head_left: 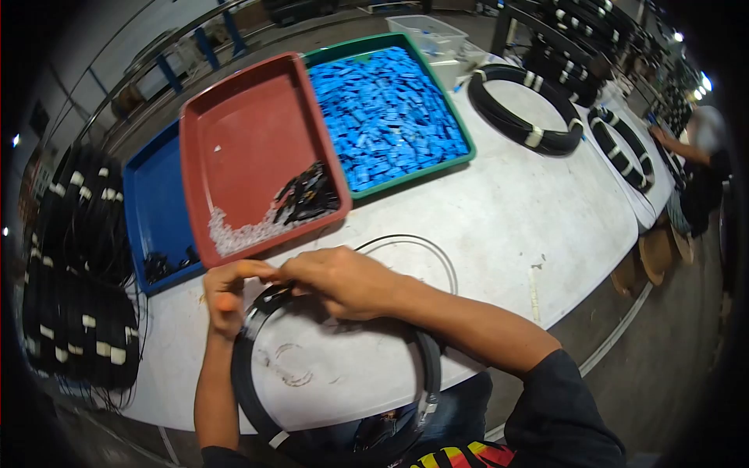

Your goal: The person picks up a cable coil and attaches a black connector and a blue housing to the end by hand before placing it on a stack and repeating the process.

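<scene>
I am pinching the cable coil (257, 390) with both hands, lower centre. My left hand (226, 292) and right hand (343, 281) are meeting below the red tray (234, 132).

3 trays: red tray (234, 132), green tray (465, 148), blue tray (156, 210). 3 black cable coils on table: one (250, 390) under hands, two (530, 109) (620, 148) farther off. 1 clear plastic bin (427, 31). 2 hands.
</scene>
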The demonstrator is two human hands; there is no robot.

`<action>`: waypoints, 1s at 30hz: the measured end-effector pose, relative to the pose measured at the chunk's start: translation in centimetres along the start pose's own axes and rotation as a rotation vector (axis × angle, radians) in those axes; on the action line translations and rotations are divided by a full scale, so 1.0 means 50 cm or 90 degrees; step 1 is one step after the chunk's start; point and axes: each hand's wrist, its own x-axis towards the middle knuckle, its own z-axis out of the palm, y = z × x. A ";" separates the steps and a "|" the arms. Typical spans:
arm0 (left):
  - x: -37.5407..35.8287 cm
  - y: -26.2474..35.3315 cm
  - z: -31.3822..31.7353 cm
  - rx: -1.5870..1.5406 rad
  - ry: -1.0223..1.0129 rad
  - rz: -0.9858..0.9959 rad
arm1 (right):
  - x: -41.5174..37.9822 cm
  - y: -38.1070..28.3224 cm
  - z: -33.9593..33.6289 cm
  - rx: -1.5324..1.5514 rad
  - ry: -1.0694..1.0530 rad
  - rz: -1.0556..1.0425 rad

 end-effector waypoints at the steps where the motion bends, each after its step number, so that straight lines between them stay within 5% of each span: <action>1: -0.001 -0.009 -0.005 -0.044 0.021 -0.005 | -0.001 -0.002 -0.001 0.015 0.000 0.004; 5: 0.040 -0.005 -0.025 -0.024 0.039 -0.058 | -0.003 0.007 0.003 -0.019 -0.040 0.021; 11: 0.225 0.044 0.019 0.168 -0.122 -0.019 | -0.004 0.014 0.014 -0.113 -0.086 0.025; 18: 0.448 0.034 0.142 0.454 -0.365 0.262 | -0.008 0.014 0.022 -0.116 -0.082 0.012; 21: 0.514 -0.014 0.198 0.516 -0.357 0.415 | -0.007 0.015 0.014 -0.102 -0.100 0.016; 30: 0.621 -0.103 0.224 0.668 -0.330 0.473 | -0.004 0.008 -0.001 -0.074 -0.144 0.069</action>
